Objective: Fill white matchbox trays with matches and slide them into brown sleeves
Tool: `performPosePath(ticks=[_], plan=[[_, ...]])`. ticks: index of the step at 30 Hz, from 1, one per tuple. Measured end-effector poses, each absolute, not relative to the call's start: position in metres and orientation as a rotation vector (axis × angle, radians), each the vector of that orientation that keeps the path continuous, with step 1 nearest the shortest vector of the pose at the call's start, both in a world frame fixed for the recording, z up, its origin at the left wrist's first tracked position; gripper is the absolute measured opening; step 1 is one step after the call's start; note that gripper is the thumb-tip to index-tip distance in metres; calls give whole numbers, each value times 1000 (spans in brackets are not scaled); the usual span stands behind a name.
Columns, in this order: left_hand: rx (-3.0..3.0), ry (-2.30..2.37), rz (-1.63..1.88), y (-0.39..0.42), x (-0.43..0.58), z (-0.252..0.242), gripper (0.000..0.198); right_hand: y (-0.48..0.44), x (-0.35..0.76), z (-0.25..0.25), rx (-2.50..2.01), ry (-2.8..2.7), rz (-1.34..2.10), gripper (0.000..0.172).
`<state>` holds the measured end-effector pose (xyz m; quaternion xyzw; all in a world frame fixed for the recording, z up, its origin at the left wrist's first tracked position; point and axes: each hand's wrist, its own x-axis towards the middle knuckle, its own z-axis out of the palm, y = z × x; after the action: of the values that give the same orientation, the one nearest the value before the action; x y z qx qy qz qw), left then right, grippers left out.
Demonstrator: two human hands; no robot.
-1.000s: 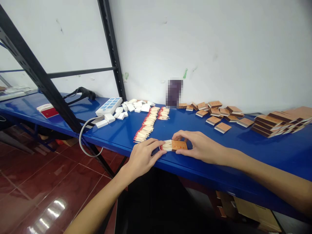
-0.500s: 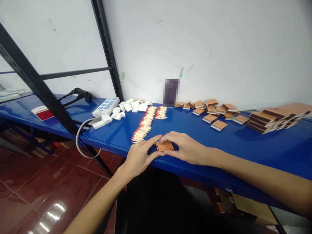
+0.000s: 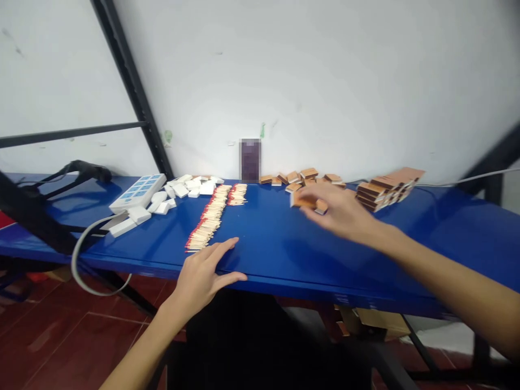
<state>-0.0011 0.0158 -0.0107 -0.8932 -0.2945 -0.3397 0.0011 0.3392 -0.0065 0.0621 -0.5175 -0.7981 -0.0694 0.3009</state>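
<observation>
My right hand (image 3: pixel 339 214) reaches out over the blue table (image 3: pixel 276 244) toward the scattered brown matchboxes (image 3: pixel 303 176) at the back. Its fingers pinch a closed brown matchbox (image 3: pixel 303 200), blurred by motion. My left hand (image 3: pixel 203 271) rests flat on the table's front edge with fingers spread, holding nothing. Just left of it lies a long row of red-tipped matches (image 3: pixel 209 219).
White inner trays (image 3: pixel 190 189) and a white power strip (image 3: pixel 138 192) with a grey cable lie at the left. A stack of brown matchboxes (image 3: pixel 385 189) sits at the right rear. Black shelf struts (image 3: pixel 130 89) cross the left side. Red floor tiles lie below.
The matchbox was slid shut between both hands. My right hand then carried it away to the back right, while my left hand let go and stayed flat at the front edge.
</observation>
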Motion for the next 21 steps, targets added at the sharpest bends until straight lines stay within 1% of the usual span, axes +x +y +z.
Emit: performPosePath(ticks=[3,6,9,13,21], plan=[[-2739,-909,-1048,18,0,-14,58,-4,420,74,-1746,-1700,-454,29],[-2699,-898,-1030,19,2,-15,55,-6,478,74,-1983,-1617,-548,37],[-2681,-891,-1003,19,2,-13,53,-8,505,63,-1989,-1752,-567,42],[-2669,-884,-1013,18,3,-10,49,-6,515,50,-1939,-1892,-623,38],[-2674,-897,-1031,17,3,-11,43,3,521,52,-1987,-1961,-695,44]])
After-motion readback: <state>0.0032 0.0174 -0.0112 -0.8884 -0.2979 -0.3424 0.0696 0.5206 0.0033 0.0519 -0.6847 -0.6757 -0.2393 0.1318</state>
